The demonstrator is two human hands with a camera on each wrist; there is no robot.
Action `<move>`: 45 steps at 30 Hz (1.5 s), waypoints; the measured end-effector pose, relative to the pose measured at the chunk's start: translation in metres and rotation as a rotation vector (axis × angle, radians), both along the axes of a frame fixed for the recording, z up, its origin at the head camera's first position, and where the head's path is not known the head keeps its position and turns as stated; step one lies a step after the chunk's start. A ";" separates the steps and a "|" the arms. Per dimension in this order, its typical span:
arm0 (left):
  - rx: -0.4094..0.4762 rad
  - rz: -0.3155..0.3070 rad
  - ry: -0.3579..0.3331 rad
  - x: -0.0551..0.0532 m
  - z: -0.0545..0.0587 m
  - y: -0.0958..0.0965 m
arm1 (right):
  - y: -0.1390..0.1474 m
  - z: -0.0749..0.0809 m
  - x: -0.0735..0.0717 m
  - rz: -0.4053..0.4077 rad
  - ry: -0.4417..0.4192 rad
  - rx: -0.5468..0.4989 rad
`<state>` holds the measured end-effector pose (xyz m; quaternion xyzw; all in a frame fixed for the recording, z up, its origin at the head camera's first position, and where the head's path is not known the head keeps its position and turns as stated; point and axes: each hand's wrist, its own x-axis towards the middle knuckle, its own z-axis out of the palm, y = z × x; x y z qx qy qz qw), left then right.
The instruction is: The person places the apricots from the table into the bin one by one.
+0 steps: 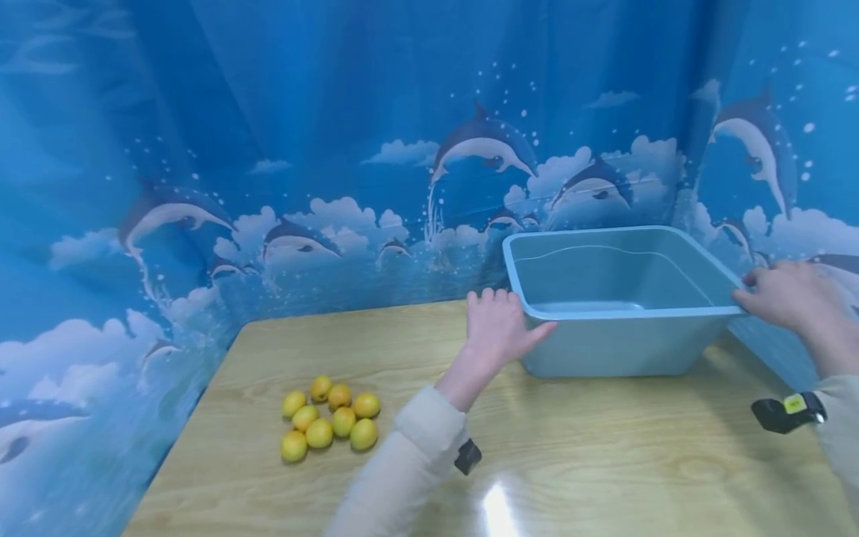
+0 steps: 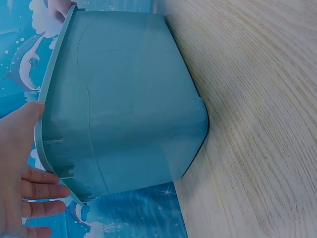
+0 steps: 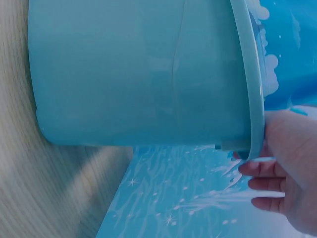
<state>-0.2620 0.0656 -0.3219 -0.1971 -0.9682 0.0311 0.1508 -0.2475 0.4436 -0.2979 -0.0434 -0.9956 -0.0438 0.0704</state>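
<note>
- The blue tub [image 1: 624,347] stands upright on the wooden table [image 1: 604,447], its mouth facing up and its inside bare in the head view.
- The left hand [image 1: 495,324] is at the tub's near left corner, fingers extended and a little apart, thumb stretched out sideways. In the left wrist view the thumb tip meets the rim on one side of the corner, while the fingers lie along the other side, unwrapped.
- The right hand [image 1: 788,294] is at the tub's near right corner, pinching the rim between thumb and forefinger. In the right wrist view its other fingers sit just beyond the rim, slightly bent and spaced apart; the thumb tip is hidden.
- Nine yellow-green fruits [image 1: 319,432] lie in a loose cluster on the table, well to the left of the tub and nearer the wearer.
- The dolphin-print curtain [image 1: 335,112] hangs behind the tub and past its right side.
</note>
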 end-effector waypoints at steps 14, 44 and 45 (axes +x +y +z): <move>0.008 0.037 -0.008 -0.002 0.002 -0.026 | -0.008 -0.010 -0.005 0.237 0.077 -0.060; 0.003 0.071 0.016 0.013 0.005 -0.090 | -0.067 -0.012 0.003 0.382 0.129 -0.226; 0.006 0.074 0.012 0.013 0.005 -0.092 | -0.070 -0.012 0.003 0.379 0.123 -0.228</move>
